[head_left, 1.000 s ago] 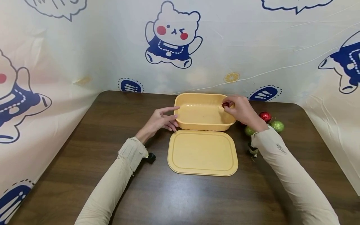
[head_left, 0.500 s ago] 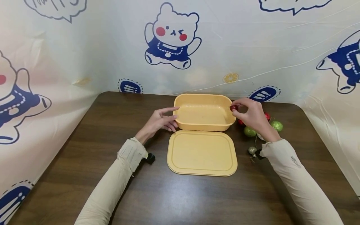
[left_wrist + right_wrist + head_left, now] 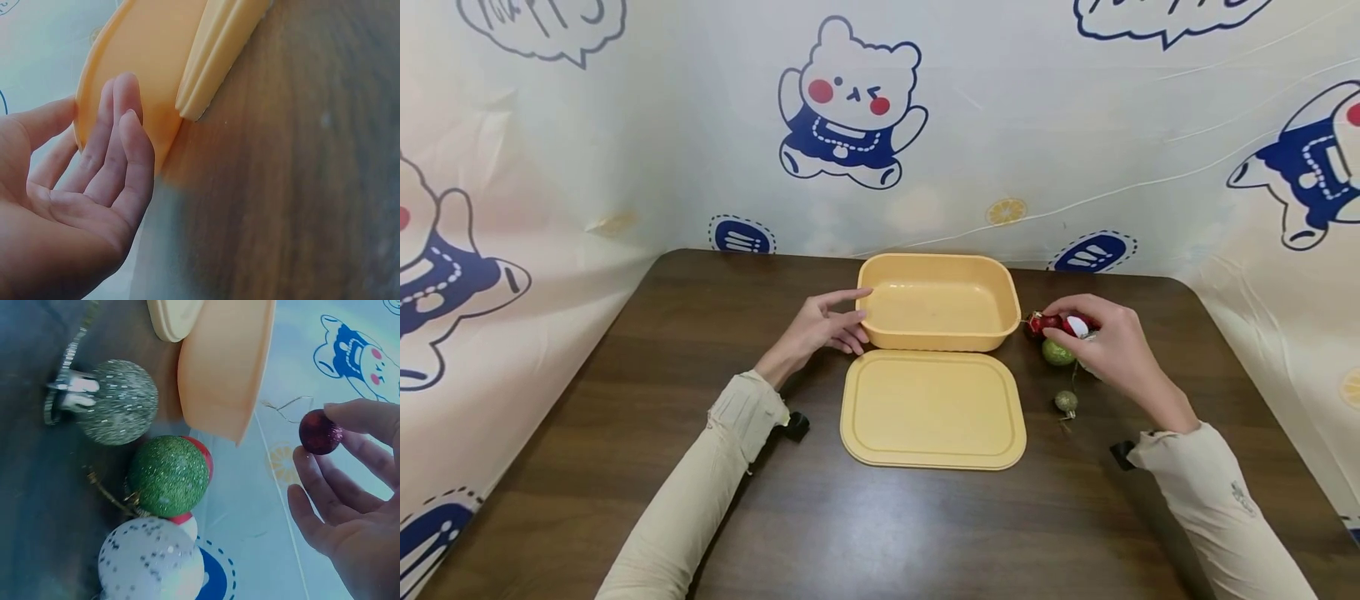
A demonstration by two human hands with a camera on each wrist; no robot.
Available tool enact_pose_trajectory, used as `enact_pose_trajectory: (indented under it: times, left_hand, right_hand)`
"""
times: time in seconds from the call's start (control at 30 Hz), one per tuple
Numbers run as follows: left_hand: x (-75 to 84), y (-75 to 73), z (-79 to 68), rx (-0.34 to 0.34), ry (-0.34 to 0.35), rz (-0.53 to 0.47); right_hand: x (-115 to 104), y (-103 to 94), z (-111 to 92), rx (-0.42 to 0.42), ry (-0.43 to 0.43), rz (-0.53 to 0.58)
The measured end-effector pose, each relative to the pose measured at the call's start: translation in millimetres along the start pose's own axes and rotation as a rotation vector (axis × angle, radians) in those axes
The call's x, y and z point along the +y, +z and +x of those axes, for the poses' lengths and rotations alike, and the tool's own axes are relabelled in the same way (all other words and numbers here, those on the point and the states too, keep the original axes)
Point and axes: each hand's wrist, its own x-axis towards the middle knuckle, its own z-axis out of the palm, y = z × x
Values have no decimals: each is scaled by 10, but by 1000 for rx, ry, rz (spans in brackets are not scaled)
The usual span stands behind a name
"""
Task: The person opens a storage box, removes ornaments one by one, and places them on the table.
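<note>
My right hand (image 3: 1112, 346) pinches a small dark red bauble (image 3: 320, 432) between thumb and fingertips, just right of the yellow box (image 3: 936, 340). A thin string loop trails from the bauble. My left hand (image 3: 812, 329) rests its extended fingers at the box's left rim; in the left wrist view the other fingers are loosely bent beside the wall. Directly in front of the box lies its flat yellow lid (image 3: 934, 408). Below my right hand, a green glitter bauble (image 3: 169, 475) and a white speckled bauble (image 3: 150, 562) lie close together.
A small silvery-gold glitter bauble (image 3: 1066, 402) lies on the dark wooden table (image 3: 880, 533), nearer the front. A red and white bauble (image 3: 1077, 326) shows partly behind my right fingers. Behind the table hangs a printed cloth (image 3: 700, 125).
My right hand has drawn back out of the box's right end, moving right and toward me, with the dark red bauble still pinched. My left hand stays at the box.
</note>
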Motion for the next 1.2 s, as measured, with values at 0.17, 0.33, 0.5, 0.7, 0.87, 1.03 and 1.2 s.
enact_pose_trajectory:
  times: [0.17,0.33,0.5,0.7,0.87,1.03,1.2]
  left_hand:
    - [-10,-8,-6,-7,2,0]
    - [-5,-13,-11,-14,6,-4]
    - [-2,-16,-10,-23,8,-9]
    - [-5,-12,-12,-24,12,-12]
    - [-22,-32,-25,-19,10,-18]
    - [-24,-32,-27,-16,13,-19]
    - [-7,-12,-13,-17,18,-13]
  right_hand:
    - [-28,-89,-204,8,-7,-13]
    - [-2,-171,-404,-11,-40,-77]
    - [64,-242,-562,-42,-82,-122]
    - [117,-351,-667,-123,49,-86]
    - [179,-332,-683,-223,79,-126]
    - [259,-237,-693,-291,32,-163]
    - [326,-185,-718,-310,47,-182]
